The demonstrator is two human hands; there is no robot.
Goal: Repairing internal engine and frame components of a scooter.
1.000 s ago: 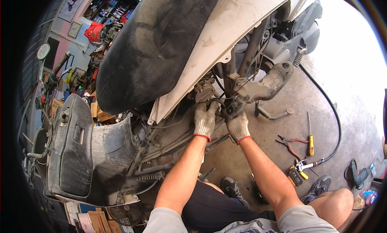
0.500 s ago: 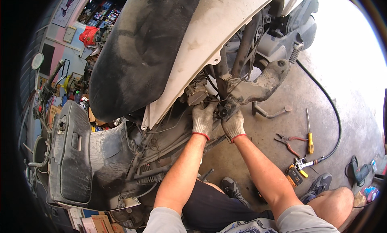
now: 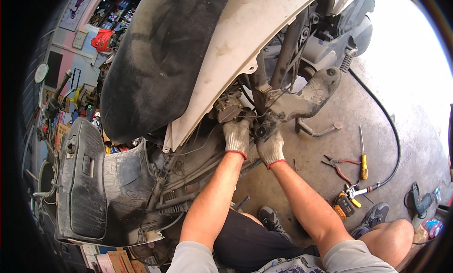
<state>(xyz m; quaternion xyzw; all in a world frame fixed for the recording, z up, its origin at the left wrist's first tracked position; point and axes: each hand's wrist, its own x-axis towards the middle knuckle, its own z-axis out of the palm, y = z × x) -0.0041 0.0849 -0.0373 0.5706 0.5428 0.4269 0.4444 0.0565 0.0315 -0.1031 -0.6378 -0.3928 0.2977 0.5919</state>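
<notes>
Compared with half a second back, barely any change: left hand (image 3: pixel 237 137) crept up a touch toward the brownish carburetor-like part (image 3: pixel 230 107), right hand (image 3: pixel 270 148) sitting in much the same spot by the dark round fitting (image 3: pixel 261 131). Both in dirty white knit gloves with red cuffs. Left fingers curled up against the underside of that brownish part, touching it, but can't tell whether actually clamped on anything. Right fingers wrapped around the fitting area just below the grey metal bracket (image 3: pixel 309 96), looks like a closed hold, though the exact piece is hidden. All tucked under the white side panel (image 3: pixel 236 51) of a scooter with a dusty black seat (image 3: pixel 160 60) overhead. Grimy grey concrete floor (image 3: pixel 401 107), bright toward the upper right. Lying on it well to the right: red-handled pliers (image 3: pixel 337 165), yellow-handled screwdriver (image 3: pixel 363 159), black hose (image 3: pixel 389 131). Cluttered shop shelves (image 3: pixel 111 22) far upper left.
</notes>
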